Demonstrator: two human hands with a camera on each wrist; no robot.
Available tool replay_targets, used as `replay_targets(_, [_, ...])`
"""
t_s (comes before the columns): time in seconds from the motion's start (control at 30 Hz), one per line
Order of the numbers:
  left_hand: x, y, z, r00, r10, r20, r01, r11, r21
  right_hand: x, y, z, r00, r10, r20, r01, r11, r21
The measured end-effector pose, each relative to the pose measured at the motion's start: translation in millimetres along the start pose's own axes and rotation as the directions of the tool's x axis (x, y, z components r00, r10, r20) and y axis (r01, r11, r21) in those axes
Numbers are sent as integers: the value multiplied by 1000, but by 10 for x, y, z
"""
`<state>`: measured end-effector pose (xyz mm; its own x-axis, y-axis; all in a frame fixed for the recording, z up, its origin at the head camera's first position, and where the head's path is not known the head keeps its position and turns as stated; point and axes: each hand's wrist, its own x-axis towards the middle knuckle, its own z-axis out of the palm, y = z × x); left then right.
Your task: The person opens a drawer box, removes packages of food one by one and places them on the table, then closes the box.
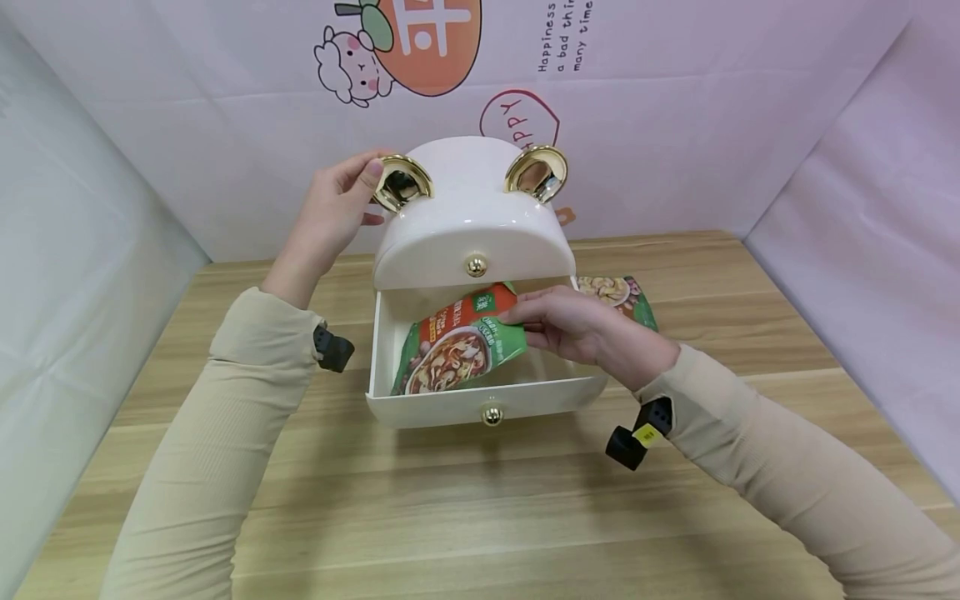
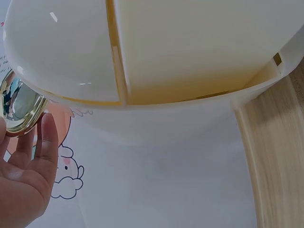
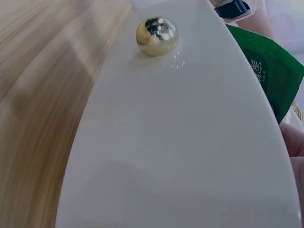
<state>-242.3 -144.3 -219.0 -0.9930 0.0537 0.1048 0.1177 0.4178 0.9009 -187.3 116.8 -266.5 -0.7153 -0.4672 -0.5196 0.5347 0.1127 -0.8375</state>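
Observation:
A white box (image 1: 465, 179) with gold bear-like ears has its lower drawer (image 1: 427, 410) pulled out. My left hand (image 1: 333, 204) holds the left gold ear (image 1: 399, 181), thumb on its front and fingers behind; the left wrist view shows this ear (image 2: 21, 107) at the edge. A red and green food packet (image 1: 461, 337) lies slanted in the drawer. Its right end is pinched by my right hand (image 1: 581, 329), whose thumb is on top. In the right wrist view the drawer front hides most of that hand, and a green packet corner (image 3: 268, 66) rises above it.
Another food packet (image 1: 637, 302) lies on the wooden table (image 1: 480, 517), right of the box and partly behind my right hand. Gold knobs sit on the upper front (image 1: 476, 266) and the drawer front. A printed white cloth (image 1: 247, 125) hangs behind the box.

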Motion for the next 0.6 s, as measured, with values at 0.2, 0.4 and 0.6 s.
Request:
replay_targets(0.2, [4,16,5,1000,9,-3,-9,1000,1,-36,-5,-3,1000,2,-4,-2,999,40])
replay_targets(0.4, [0,26,8,1000,1,8,-1,1000,-3,-108,-1,-32,1000,-2,-9,3,998,71])
replay_targets(0.6, [-2,25,3,1000,-10,14,10,1000,3,-224,-25,-69,1000,-17,2,17,994,105])
